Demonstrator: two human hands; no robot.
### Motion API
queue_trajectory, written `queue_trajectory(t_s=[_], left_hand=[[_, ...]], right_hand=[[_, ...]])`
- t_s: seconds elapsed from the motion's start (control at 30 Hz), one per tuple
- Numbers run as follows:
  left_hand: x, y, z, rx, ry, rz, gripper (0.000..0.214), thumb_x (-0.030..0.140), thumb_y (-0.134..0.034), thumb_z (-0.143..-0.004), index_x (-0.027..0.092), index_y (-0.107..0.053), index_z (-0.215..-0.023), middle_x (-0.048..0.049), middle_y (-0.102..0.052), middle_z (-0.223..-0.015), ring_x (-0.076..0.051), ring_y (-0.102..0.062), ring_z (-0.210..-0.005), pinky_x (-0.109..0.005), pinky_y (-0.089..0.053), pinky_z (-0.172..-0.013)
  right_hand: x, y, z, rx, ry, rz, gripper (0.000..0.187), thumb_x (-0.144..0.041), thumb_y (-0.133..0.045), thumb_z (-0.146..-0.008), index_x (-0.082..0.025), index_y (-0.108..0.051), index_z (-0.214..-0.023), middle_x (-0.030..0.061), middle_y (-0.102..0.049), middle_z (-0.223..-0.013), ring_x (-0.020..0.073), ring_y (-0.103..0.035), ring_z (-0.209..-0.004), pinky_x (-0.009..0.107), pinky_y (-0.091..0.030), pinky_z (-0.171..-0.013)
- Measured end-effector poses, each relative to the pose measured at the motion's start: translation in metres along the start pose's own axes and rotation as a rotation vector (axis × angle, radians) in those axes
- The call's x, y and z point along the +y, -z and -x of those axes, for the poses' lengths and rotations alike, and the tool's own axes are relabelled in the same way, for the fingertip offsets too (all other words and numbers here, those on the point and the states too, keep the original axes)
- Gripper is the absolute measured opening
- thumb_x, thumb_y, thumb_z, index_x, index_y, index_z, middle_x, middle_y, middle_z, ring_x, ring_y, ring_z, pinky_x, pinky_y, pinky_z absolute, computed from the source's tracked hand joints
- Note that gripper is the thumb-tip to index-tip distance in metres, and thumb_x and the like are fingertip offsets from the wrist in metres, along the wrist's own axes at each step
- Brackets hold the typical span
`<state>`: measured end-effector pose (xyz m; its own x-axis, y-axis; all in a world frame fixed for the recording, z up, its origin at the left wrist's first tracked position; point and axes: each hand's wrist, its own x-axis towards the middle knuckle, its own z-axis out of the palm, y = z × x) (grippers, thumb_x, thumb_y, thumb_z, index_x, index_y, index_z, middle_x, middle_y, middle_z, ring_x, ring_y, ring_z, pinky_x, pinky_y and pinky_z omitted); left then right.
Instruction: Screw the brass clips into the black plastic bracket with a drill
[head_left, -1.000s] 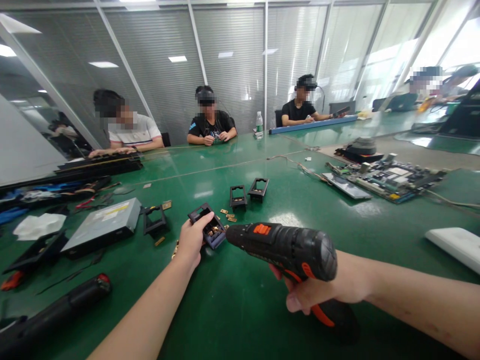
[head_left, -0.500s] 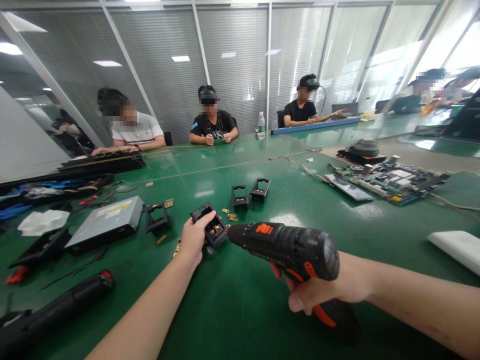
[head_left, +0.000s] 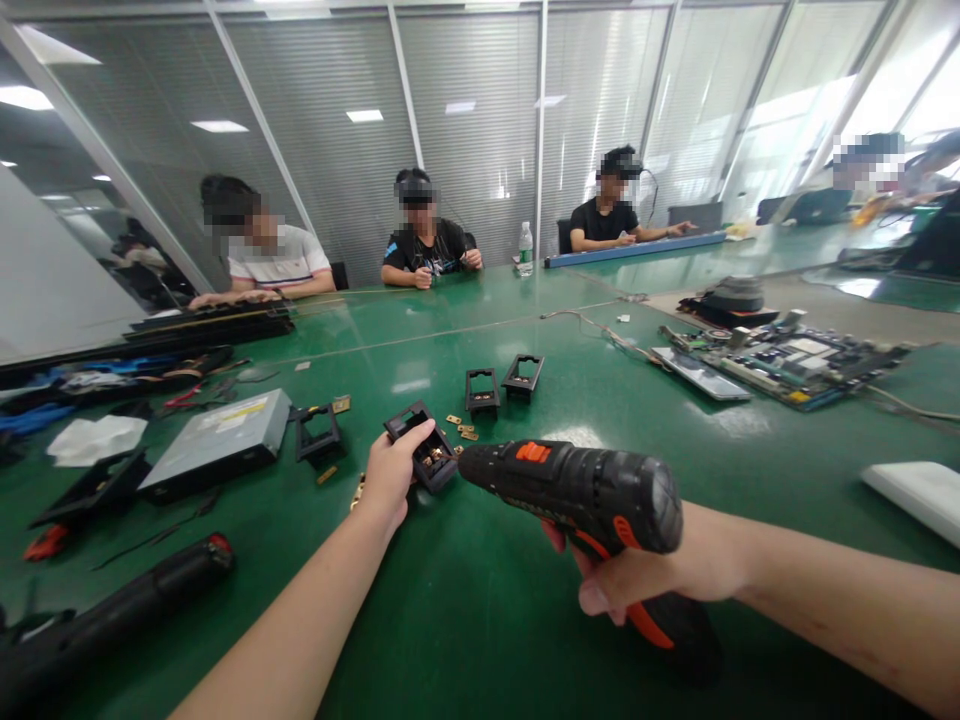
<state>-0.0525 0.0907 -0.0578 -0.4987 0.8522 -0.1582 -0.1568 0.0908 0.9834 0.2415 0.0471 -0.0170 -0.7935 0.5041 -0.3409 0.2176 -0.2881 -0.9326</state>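
My left hand (head_left: 391, 468) grips a black plastic frame (head_left: 439, 478) by its left side, thumb over the top edge. Small brass parts show inside the frame. My right hand (head_left: 626, 575) is wrapped round the handle of a black and orange cordless drill (head_left: 574, 490). The drill points left, and its bit reaches to the brass parts in the frame; whether it touches a screw I cannot tell. Several loose brass plates (head_left: 466, 432) lie just behind the frame, and more brass pieces (head_left: 357, 490) show beside my left hand. Two similar frames (head_left: 482, 392) stand farther back.
Another black frame (head_left: 318, 435) stands left of my hand, near a grey optical drive (head_left: 217, 440). A black cylindrical tool (head_left: 142, 590) lies front left. On the right are a circuit board (head_left: 806, 355) and a white object (head_left: 915, 500). Several people sit across the green table (head_left: 495, 620).
My hands, the frame and the drill hold nearly the same pose; the whole view has shifted slightly. Across the table, one person's hands have moved apart.
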Motion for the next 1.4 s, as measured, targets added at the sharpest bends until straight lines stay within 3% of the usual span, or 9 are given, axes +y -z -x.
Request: queue_trajectory(t_s=[0.47,0.87,1.13,1.3,1.4], left_hand=[[-0.0028,0.0005,-0.0034,0.008,-0.008,0.021,0.033,0.027,-0.089,-0.067,0.015,-0.077,-0.096,-0.0098,-0.078,-0.085,-0.024,-0.074,-0.069,-0.034,-0.060,-0.059],[-0.0036,0.0000,-0.0054,0.007,0.010,0.023,0.037,0.028,-0.088,-0.067,0.014,-0.076,-0.099,-0.0093,-0.078,-0.085,-0.023,-0.073,-0.067,-0.034,-0.060,-0.060],[-0.0034,0.0002,-0.0055,0.011,0.006,0.017,0.035,0.028,-0.088,-0.068,0.014,-0.076,-0.098,-0.0089,-0.078,-0.084,-0.022,-0.072,-0.065,-0.034,-0.060,-0.059],[-0.0035,0.0005,-0.0053,0.008,-0.001,0.018,0.037,0.028,-0.088,-0.067,0.013,-0.076,-0.098,-0.0096,-0.078,-0.085,-0.022,-0.073,-0.067,-0.033,-0.060,-0.059],[-0.0035,0.0006,-0.0045,0.006,-0.002,0.014,0.035,0.028,-0.088,-0.068,0.013,-0.076,-0.097,-0.0093,-0.078,-0.084,-0.022,-0.073,-0.067,-0.033,-0.059,-0.059]], right_hand=[[-0.0026,-0.0009,0.0001,0.013,-0.017,0.049,0.041,-0.022,-0.089,-0.056,-0.015,-0.063,-0.088,-0.0002,-0.067,-0.066,0.0142,-0.064,-0.058,0.022,-0.052,-0.052],[-0.0029,-0.0011,-0.0028,0.010,-0.029,0.045,0.052,-0.030,-0.090,-0.055,-0.017,-0.061,-0.096,-0.0025,-0.066,-0.066,0.0141,-0.064,-0.055,0.022,-0.052,-0.050],[-0.0042,-0.0017,0.0005,0.014,-0.015,0.089,0.048,-0.032,-0.089,-0.060,-0.015,-0.061,-0.095,-0.0005,-0.066,-0.068,0.0141,-0.064,-0.057,0.023,-0.053,-0.052],[-0.0033,-0.0014,0.0006,0.010,-0.006,0.111,0.042,-0.034,-0.088,-0.061,-0.013,-0.062,-0.085,0.0018,-0.066,-0.068,0.0135,-0.063,-0.058,0.022,-0.052,-0.053],[-0.0027,-0.0017,0.0002,0.006,0.004,0.082,0.048,-0.033,-0.090,-0.060,-0.014,-0.062,-0.094,-0.0003,-0.066,-0.068,0.0140,-0.064,-0.057,0.023,-0.053,-0.052]])
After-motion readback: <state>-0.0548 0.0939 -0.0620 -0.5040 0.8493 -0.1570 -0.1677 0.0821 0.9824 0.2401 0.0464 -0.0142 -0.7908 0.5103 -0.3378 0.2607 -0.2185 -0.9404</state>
